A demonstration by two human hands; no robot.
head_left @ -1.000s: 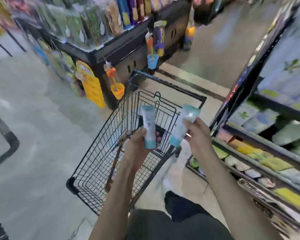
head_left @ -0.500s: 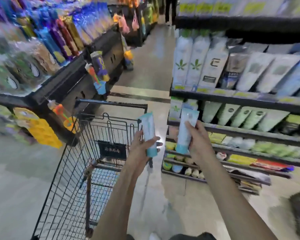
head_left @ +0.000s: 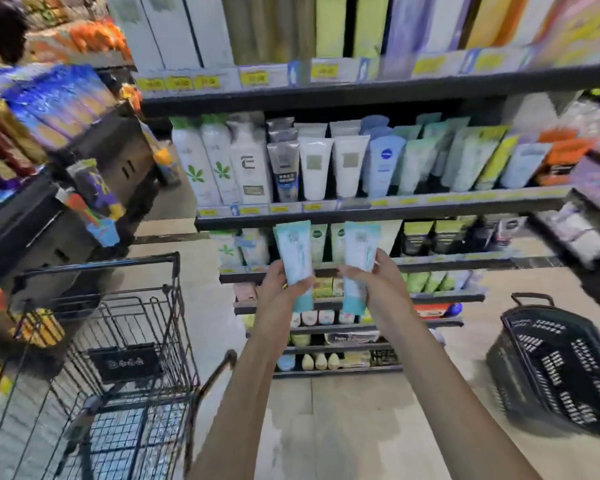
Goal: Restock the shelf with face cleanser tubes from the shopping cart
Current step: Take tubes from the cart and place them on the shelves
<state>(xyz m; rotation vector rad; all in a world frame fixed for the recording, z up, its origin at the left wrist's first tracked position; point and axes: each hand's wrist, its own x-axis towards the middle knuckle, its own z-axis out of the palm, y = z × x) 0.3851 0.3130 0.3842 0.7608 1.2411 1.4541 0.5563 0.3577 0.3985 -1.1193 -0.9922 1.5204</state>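
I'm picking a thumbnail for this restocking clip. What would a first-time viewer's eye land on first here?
First, the two pale teal tubes held upright side by side at centre: the left hand grips the left tube, the right hand the right tube. Behind them stands the shelf unit, crowded with cleanser tubes. The black wire shopping cart sits lower left, a black basket lower right on the floor.
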